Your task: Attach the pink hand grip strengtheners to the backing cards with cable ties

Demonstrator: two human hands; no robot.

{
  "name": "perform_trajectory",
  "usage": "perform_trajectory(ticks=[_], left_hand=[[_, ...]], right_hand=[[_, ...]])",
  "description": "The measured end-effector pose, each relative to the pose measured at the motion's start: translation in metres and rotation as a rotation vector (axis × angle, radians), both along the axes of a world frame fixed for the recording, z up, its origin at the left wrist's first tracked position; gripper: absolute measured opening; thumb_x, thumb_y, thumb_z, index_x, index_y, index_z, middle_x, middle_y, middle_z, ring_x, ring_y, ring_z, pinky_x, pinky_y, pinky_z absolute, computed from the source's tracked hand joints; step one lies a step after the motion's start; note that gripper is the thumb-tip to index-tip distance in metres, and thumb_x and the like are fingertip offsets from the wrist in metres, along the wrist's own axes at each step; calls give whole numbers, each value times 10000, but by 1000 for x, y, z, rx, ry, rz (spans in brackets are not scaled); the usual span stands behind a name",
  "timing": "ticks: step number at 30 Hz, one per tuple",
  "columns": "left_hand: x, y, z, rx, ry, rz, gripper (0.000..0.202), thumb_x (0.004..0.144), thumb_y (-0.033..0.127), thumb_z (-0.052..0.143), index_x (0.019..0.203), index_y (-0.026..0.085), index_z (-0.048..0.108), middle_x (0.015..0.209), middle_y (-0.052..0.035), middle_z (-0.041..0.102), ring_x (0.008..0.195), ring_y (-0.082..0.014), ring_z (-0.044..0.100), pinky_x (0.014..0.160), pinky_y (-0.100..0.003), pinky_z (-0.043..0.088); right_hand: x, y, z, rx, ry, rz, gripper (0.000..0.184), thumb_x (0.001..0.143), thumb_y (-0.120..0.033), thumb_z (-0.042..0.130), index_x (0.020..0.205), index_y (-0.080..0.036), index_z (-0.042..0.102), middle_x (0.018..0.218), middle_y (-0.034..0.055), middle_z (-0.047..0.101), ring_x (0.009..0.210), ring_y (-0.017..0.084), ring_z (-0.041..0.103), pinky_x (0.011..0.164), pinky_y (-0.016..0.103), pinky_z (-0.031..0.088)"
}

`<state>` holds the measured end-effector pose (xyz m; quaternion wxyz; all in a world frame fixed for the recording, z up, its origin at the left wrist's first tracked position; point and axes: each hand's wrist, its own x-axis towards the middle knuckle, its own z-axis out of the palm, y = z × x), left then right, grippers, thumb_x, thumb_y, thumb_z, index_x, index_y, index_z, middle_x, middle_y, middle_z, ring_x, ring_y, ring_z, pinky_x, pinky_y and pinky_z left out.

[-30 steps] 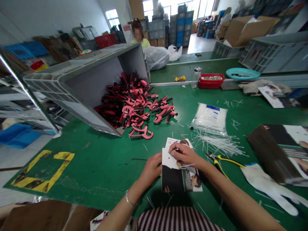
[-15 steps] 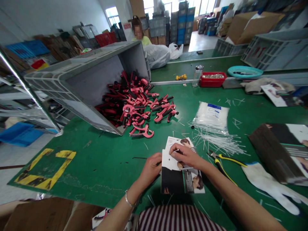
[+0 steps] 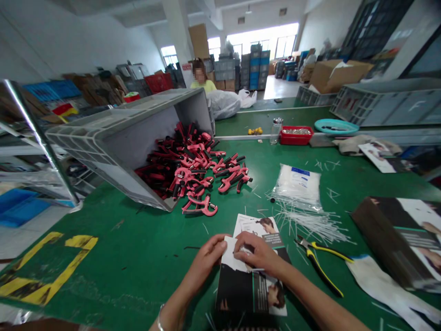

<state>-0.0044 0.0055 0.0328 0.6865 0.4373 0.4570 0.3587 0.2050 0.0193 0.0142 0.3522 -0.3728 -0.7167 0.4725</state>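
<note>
Nearest us, at the front edge of the green counter (image 3: 144, 280), our L hand (image 3: 206, 259) and R hand (image 3: 257, 257) are on a white card (image 3: 231, 257), which lies over glossy printed sheets (image 3: 251, 294) w/ photos of a person. The L fingers (image 3: 220, 243) are curled and pinch the card's left edge. The R fingers (image 3: 243, 240) are bent over its top, tips down on it; we can't tell if they grip or just press. A bangle (image 3: 160, 324) sits on the L wrist.

Just right of the R hand lie yellow-handled pliers (image 3: 319, 264), w/ a white cotton glove (image 3: 382, 276) nr the right edge and a thick stack of printed cards (image 3: 389, 239) behind it. Further in, loose white cable ties (image 3: 306, 220) spread from a clear bag of ties (image 3: 298, 186). Yellow-and-black tape (image 3: 44, 271) marks the counter's left corner.

Mid-counter, pink-and-black hand grippers (image 3: 193, 170) spill from a gray crate (image 3: 131, 138) tipped on its side. Along the far edge: a glass jar (image 3: 275, 131), a red tray (image 3: 296, 135) of small metal parts, and a teal plate (image 3: 336, 126). Beyond the crate sits a person in a yellow-green top (image 3: 203, 86).
</note>
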Motion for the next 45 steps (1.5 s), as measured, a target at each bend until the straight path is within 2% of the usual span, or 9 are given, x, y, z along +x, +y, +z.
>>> perform_trajectory(ticks=[5, 14, 19, 24, 29, 34, 38, 41, 45], left_hand=[[16, 6, -4, 25, 55, 56, 426, 781, 483, 701, 1042, 165, 589, 769, 1, 667, 637, -131, 598, 593, -223, 438], [21, 6, -17, 80, 59, 351, 410, 795, 472, 675, 1037, 161, 560, 903, -38, 686, 707, -157, 644, 633, -255, 490], [10, -3, -34, 35, -10, 598, 455, 787, 431, 697, 1122, 182, 517, 962, -50, 692, 799, -162, 665, 748, -285, 508], [14, -18, -62, -84, -42, 246, 575, 582, 424, 843, 1029, 144, 614, 750, -37, 677, 664, -187, 656, 628, -280, 490], [41, -31, -93, -56, -80, 277, 499, 584, 397, 840, 968, 177, 611, 730, -29, 656, 699, -185, 650, 674, -283, 487], [47, -34, -102, -72, 37, 139, 405, 619, 335, 787, 939, 211, 572, 782, -33, 646, 709, -195, 656, 644, -296, 507], [21, -30, -73, 39, 299, 60, 352, 778, 420, 638, 1033, 179, 618, 874, -69, 654, 625, -191, 649, 572, -319, 515], [3, -14, -45, 293, 453, 162, 317, 866, 390, 562, 1089, 176, 634, 995, -101, 690, 815, -204, 670, 755, -342, 535], [10, 14, -19, 491, 428, 110, 372, 915, 327, 538, 1259, 187, 556, 1179, -122, 642, 956, -194, 660, 899, -374, 515]], right_hand=[[-5, 0, -4, 12, -28, -52, 121, 839, -339, 705, 843, -226, 664, 877, 16, 651, 880, 199, 589, 854, 346, 426], [19, 11, 22, 161, -46, -199, 135, 917, -349, 601, 877, -237, 665, 1311, 80, 560, 1225, 269, 478, 1054, 474, 335], [28, 88, 23, 419, -338, -213, 247, 975, -261, 468, 1197, -215, 567, 1249, 106, 592, 1134, 239, 531, 1017, 435, 394], [-4, 183, 21, 533, -744, -279, 440, 875, -6, 418, 1278, -144, 530, 1314, 160, 553, 1201, 254, 505, 1021, 403, 402], [-20, 213, 25, 545, -861, -292, 322, 867, -14, 448, 1108, -126, 627, 1136, 202, 634, 1093, 304, 577, 932, 436, 453], [14, 191, 30, 590, -858, -216, 299, 899, -145, 540, 1188, -192, 602, 1180, 141, 622, 1100, 274, 581, 947, 394, 455], [67, 143, 35, 497, -569, -383, 289, 959, -321, 498, 1222, -207, 537, 1123, 121, 637, 1013, 259, 614, 880, 400, 483], [97, 93, 38, 128, -167, -573, 294, 957, -466, 479, 1124, -226, 508, 908, 59, 674, 693, 189, 618, 615, 317, 491], [98, 29, 41, -412, 186, -396, 319, 925, -535, 518, 993, -225, 490, 802, 14, 669, 473, 85, 476, 391, 185, 289]])
